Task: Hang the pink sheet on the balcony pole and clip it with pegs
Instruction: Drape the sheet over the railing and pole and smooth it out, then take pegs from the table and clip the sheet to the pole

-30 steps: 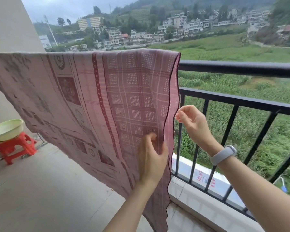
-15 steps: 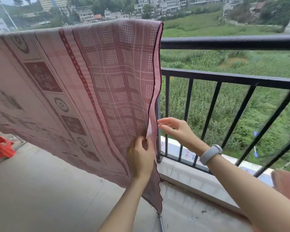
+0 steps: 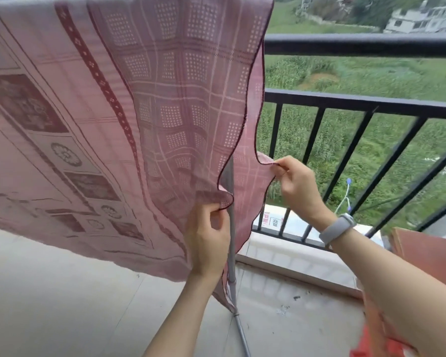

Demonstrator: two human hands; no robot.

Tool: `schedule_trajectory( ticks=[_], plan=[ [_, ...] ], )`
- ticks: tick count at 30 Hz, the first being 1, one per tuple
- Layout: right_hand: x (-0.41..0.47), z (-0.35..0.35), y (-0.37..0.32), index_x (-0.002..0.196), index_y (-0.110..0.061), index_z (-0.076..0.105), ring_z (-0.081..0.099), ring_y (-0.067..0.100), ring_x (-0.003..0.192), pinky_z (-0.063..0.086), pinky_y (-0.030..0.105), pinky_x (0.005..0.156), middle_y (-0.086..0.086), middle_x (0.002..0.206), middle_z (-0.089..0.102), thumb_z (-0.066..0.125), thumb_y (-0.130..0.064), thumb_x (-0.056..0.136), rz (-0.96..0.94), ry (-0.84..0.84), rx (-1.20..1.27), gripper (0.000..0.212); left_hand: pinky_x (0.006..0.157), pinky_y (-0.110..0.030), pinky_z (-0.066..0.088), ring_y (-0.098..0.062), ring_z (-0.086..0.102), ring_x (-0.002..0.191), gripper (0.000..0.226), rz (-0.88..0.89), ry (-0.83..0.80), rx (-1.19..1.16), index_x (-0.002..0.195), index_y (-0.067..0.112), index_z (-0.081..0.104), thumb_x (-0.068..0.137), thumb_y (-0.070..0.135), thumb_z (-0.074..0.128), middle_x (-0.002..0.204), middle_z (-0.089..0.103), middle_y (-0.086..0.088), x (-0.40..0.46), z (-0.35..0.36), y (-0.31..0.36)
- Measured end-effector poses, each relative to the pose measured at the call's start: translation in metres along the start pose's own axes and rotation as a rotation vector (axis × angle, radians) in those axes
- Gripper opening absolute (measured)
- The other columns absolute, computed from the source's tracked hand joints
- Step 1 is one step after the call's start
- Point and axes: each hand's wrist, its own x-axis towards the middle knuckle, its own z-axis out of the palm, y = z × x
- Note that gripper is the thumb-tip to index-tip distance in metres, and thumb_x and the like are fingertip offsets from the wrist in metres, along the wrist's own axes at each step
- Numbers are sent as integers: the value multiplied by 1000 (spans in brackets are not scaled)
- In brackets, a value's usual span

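Pinching the near layer's dark hem, the left hand (image 3: 207, 238) pulls toward the viewer while the right hand (image 3: 295, 185) pinches the far layer's edge, spreading the patterned pink cotton sheet (image 3: 119, 104). It hangs doubled over the dark metal balcony pole (image 3: 361, 45), long axis along it, side edges pointing down. Straightening seems underway; pegging likely follows, though no pegs show.

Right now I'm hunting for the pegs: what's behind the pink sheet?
Between the pink sheet's parted layers, pinched by the left hand and right hand, a grey metal pole shows. No pegs visible; elsewhere, cloth covers everything.
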Motion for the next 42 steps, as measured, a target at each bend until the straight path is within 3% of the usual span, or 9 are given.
schedule_trajectory(
  ticks=[4,8,13,19,24,26,30,38,42],
  plan=[
    [-25,4,5,84,0,60,55,19,65,47,26,63,7,75,61,56,-1,86,-43,-144,-81,4,61,-25,35,-27,57,64,7,-10,-238,128,78,9,58,73,6,64,69,61,-6,-15,16,5],
    [-70,7,31,106,-7,62,58,20,91,45,28,84,7,95,65,59,-6,85,-2,-241,-169,21,80,-29,38,-29,57,97,34,-123,-524,138,111,8,56,78,11,65,104,62,-10,-45,28,-7],
    [-133,-10,64,119,-2,55,54,28,109,33,25,97,13,114,62,55,-5,85,210,-183,-355,34,99,-37,35,-28,45,119,46,-70,-809,129,128,8,47,83,14,57,128,49,-11,-78,42,-18],
    [-253,-55,82,111,3,59,58,36,103,43,41,93,20,107,63,55,2,82,619,43,-490,29,98,-44,36,-30,48,119,46,340,-1137,155,125,12,50,80,20,58,128,54,-11,-134,93,25],
    [-384,-121,82,115,-6,57,51,28,113,39,40,97,11,117,60,49,-8,87,1029,188,-717,29,88,-43,44,-28,53,113,42,762,-1411,69,115,13,56,75,20,63,121,58,-8,-222,117,94],
    [-426,-147,83,122,-10,52,45,25,120,36,38,98,8,125,55,45,-13,89,1206,208,-760,33,88,-43,45,-29,54,112,42,848,-1469,8,115,12,56,74,18,63,119,58,-10,-257,125,122],
    [-488,-200,97,128,-19,43,41,22,123,38,35,94,2,131,49,42,-19,91,1432,155,-840,38,99,-40,31,-25,33,129,44,944,-1617,-57,132,15,38,89,21,43,138,40,-9,-329,146,176],
    [-527,-242,160,131,-23,37,41,21,117,35,38,92,-1,123,47,48,-27,88,1425,-72,-969,44,111,-48,15,-30,4,140,54,1073,-1952,111,142,22,15,93,25,35,154,4,-10,-422,160,200],
    [-531,-244,174,121,-21,44,45,22,111,33,38,87,0,116,51,43,-22,91,1334,-269,-970,30,113,-50,8,-28,-4,142,58,1099,-2031,148,144,26,10,94,27,39,155,-3,-6,-424,162,191]
  ],
)
